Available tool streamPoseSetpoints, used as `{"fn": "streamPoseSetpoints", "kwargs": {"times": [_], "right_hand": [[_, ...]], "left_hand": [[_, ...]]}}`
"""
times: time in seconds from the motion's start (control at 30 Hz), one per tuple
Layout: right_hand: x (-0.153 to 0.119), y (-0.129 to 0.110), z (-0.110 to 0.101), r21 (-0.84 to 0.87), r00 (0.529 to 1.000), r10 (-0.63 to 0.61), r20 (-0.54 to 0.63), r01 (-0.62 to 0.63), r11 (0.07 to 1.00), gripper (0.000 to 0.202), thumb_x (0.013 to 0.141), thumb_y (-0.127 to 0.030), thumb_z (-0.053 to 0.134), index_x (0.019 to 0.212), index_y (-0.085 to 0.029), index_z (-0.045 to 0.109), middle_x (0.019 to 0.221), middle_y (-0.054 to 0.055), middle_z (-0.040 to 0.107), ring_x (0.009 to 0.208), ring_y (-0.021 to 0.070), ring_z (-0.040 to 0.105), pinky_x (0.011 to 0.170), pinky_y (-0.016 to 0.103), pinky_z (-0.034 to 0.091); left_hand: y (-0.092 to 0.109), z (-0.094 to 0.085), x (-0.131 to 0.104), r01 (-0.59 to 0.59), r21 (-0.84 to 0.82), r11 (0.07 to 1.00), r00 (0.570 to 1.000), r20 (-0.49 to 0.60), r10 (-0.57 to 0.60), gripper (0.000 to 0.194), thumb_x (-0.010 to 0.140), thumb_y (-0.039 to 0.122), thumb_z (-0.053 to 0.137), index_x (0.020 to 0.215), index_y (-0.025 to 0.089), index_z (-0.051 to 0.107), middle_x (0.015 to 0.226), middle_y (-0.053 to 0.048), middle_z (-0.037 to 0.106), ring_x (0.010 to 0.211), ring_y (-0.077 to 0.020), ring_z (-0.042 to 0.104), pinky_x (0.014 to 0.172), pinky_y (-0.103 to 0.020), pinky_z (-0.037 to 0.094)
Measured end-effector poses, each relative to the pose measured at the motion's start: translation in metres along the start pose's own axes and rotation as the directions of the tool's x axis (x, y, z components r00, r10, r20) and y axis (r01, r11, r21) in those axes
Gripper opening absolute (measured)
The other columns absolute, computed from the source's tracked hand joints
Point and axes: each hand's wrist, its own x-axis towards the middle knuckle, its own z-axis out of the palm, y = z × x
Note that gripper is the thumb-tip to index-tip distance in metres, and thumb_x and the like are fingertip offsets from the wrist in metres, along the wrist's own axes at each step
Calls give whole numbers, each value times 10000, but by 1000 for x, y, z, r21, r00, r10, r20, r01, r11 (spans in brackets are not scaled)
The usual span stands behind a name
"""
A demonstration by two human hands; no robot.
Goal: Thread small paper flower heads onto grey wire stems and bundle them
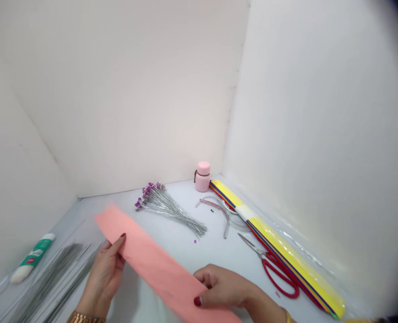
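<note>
A long strip of salmon-pink paper [158, 269] slants across the lower middle, held above the table. Near its upper left end, my left hand [108, 267] pinches the lower edge, thumb on top. My right hand [222, 287] grips the strip farther down, its thumb over the face and the other fingers curled at the upper edge. The strip's lower right end runs out of the frame. Behind it lies a bundle of silvery stems [175, 211] with small purple tips.
Thin grey wires [58, 278] and a green-and-white glue bottle [34, 258] lie at left. A pink flask [203, 177] stands at the back. Rightward are a clear curled strip [226, 220], red-handled scissors [269, 264] and stacked coloured paper [286, 251]. White walls enclose the table.
</note>
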Motion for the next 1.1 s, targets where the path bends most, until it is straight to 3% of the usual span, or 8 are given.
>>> {"fn": "streamPoseSetpoints", "kwargs": {"times": [0.13,0.27,0.43,0.6,0.7,0.83,0.93,1.1], "right_hand": [[-3,-2,7,-40,991,-56,-119,51,998,313,675,-312,658,946,-168,596,801,-13,606,643,93,520,558,172,388],[-6,-7,15,-83,967,-104,-233,87,993,242,722,-369,608,758,-130,611,637,-30,557,536,80,470,482,167,339],[-50,-33,-7,-63,902,-185,-389,175,983,323,774,-454,532,890,-158,591,742,16,621,638,131,558,583,219,420],[-113,-51,-72,-200,650,-179,-739,43,979,422,753,-507,515,984,-158,564,783,95,660,635,205,615,586,316,478],[-136,-42,-111,-259,589,-152,-794,-100,961,382,723,-477,544,906,-146,598,741,98,672,610,223,617,546,324,472],[-145,-23,-146,-389,421,-235,-876,-330,860,184,646,-316,591,744,-163,622,625,41,654,609,220,602,554,297,441],[-145,-17,-163,-442,311,-324,-894,-482,756,153,666,-239,530,765,-172,624,594,19,634,624,206,589,570,284,417],[-143,-21,-175,-433,213,-400,-891,-662,611,203,767,-203,461,885,-140,614,792,53,653,740,178,594,663,304,429]], "left_hand": [[-18,9,-18,47,5,999,994,101,-47,230,719,48,581,917,160,613,761,-1,683,623,-102,627,562,-176,504],[-15,30,-45,42,40,998,953,298,-52,366,733,196,615,1091,218,542,961,-37,662,816,-159,622,670,-236,509],[15,56,-75,-213,162,963,840,535,95,406,765,298,569,1160,320,478,1321,-11,433,1129,-227,466,858,-298,447],[5,55,-74,-274,362,891,833,552,32,441,762,343,554,1185,311,430,1293,-38,451,1097,-229,497,874,-312,425],[-28,34,-62,-163,494,854,849,511,-134,470,745,379,549,1172,223,429,1198,-109,516,1003,-236,562,859,-338,426],[-66,3,-52,-99,587,804,830,494,-258,507,666,391,618,1093,151,486,1113,-161,557,894,-245,607,839,-351,427],[-77,-9,-51,-62,556,829,847,468,-250,498,654,398,629,1067,154,495,1109,-165,559,939,-248,595,862,-334,415],[-81,-15,-49,-27,510,860,862,447,-238,516,634,427,646,1052,161,501,1081,-158,583,932,-256,602,864,-339,415]]}}
